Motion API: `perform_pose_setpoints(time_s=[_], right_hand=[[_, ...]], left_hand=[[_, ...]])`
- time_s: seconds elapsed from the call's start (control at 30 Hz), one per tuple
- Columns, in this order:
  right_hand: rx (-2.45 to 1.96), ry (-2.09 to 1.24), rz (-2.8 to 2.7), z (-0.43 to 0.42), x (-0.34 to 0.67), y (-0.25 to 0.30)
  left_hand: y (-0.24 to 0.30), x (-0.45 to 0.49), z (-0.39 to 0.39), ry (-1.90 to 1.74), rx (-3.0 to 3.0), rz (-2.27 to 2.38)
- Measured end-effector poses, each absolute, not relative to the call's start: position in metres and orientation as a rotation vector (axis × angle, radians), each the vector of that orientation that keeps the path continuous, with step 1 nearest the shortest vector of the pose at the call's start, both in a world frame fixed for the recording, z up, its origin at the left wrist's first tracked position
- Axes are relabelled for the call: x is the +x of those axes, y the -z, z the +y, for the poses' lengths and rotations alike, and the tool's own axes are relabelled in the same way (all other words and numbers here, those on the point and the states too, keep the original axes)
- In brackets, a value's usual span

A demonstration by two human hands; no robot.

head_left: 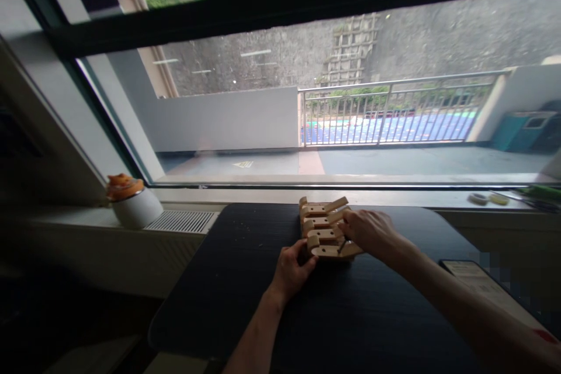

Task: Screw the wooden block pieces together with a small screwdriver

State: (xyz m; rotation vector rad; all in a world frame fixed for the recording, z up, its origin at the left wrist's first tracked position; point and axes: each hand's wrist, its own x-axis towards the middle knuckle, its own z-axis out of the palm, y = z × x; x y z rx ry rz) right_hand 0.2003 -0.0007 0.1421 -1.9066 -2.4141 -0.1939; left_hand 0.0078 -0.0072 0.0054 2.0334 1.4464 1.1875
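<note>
A pale wooden assembly (322, 234) lies on the dark table near its window-side edge. Several jointed wooden strips run side by side across it, with dark holes and rounded upright end pieces on the left. My left hand (294, 269) is closed on the near left corner of the assembly, thumb along its front. Over the right part, my right hand (363, 231) is closed with its fingers pinched together. A thin dark rod (343, 245) slants from beneath those fingers down to the nearest strip. Its upper end is hidden, so its exact kind does not show.
The dark table (236, 292) has rounded corners and a few tiny crumbs. A tablet-like device (482, 286) lies at right, below my forearm. On the sill are tape rolls (477, 198) and a white pot (138, 208) with an orange top. The window rises directly behind.
</note>
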Motion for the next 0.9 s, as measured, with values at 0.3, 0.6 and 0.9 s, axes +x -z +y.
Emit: perform_pose_setpoints(time_s=[0.3, 0.6, 0.9], right_hand=[[-1.698, 0.178, -2.502, -0.005, 0.195, -0.142], [-1.697, 0.151, -2.580, -0.005, 0.198, -0.147], [-1.949, 0.202, -2.448, -0.004, 0.191, -0.138]], left_hand=[[-0.006, 0.008, -0.008, -1.170, 2.025, 1.450], [-0.007, 0.008, -0.008, -1.162, 2.006, 1.422], [-0.008, 0.008, -0.009, -1.176, 2.002, 1.451]])
